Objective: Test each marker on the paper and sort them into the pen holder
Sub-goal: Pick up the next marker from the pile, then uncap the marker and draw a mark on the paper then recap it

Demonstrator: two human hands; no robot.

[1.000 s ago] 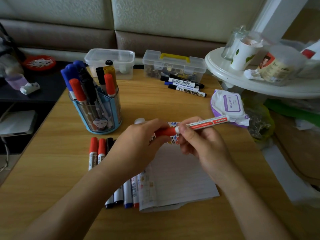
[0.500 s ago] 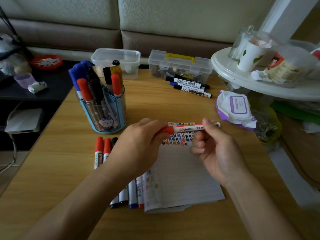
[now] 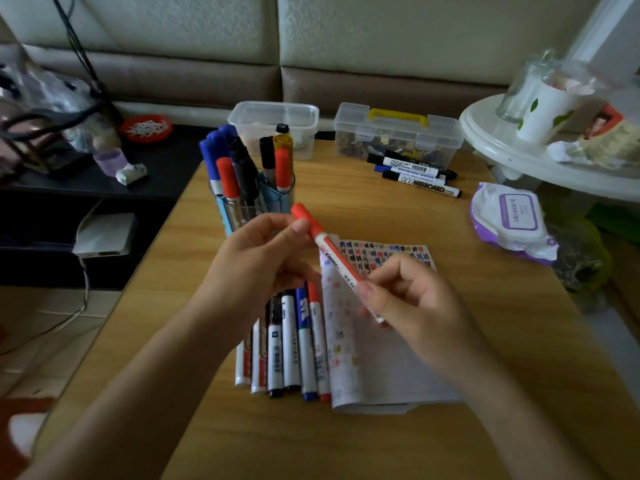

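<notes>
Nearest the camera, both forearms reach in over the wooden surface [image 3: 502, 323]. The right hand [image 3: 415, 306] has its fingers curled round the lower end of a red marker [image 3: 334, 261]. The left hand [image 3: 256, 261] pinches the marker's red cap end between thumb and fingertips. The marker slants in the air, cap up and to the left, above the paper's near left part and clear of it.

Under the hands, a row of markers [image 3: 291, 344] lies side by side on the surface with black, blue and red ends, touching the left edge of the paper [image 3: 377, 368]. The paper lies flat, and small coloured marks cover its far strip.

Just beyond the left hand stands the blue pen holder [image 3: 273, 197], upright and packed with capped markers in blue, red, black and yellow. To the right lies a pack of wet wipes [image 3: 512, 216]. Farther back, three whiteboard markers [image 3: 415, 174] lie together in front of a clear box with a yellow handle [image 3: 398, 133]. A clear lidded tub [image 3: 273, 123] sits to that box's left.
</notes>
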